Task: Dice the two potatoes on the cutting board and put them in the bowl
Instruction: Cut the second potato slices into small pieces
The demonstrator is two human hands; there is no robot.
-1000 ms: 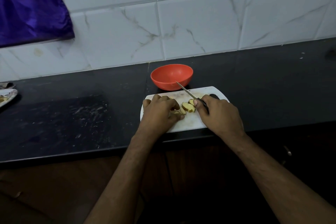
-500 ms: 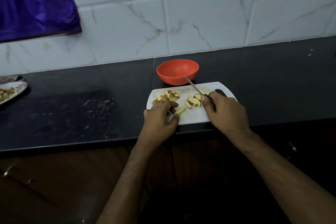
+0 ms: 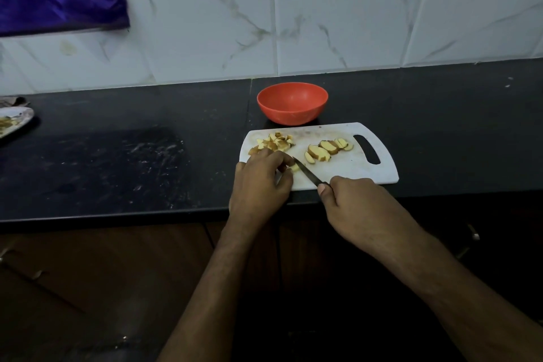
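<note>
Far left, at 9 o'clock, we note a plate [image 3: 13, 123] cut by the frame edge; dark counter [image 3: 117, 161] stretches bare between it and the board. White cutting board [image 3: 352, 167] sits at the counter's front edge, handle slot to the right. Diced potato pieces [image 3: 274, 142] heap at its 10 o'clock corner. Left hand [image 3: 260, 182], fingers curled, pinches a potato piece [image 3: 293, 167]. Knife [image 3: 307, 172] tip touches that piece; right hand [image 3: 355, 209] grips the handle. Potato slices [image 3: 321, 151] lie mid-board. Orange bowl [image 3: 292, 103] stands at 12 o'clock, just behind the board.

Diced potato [image 3: 274, 142] and potato slices [image 3: 326, 149] lie on white cutting board [image 3: 346, 166] before empty orange bowl [image 3: 292, 103].
</note>
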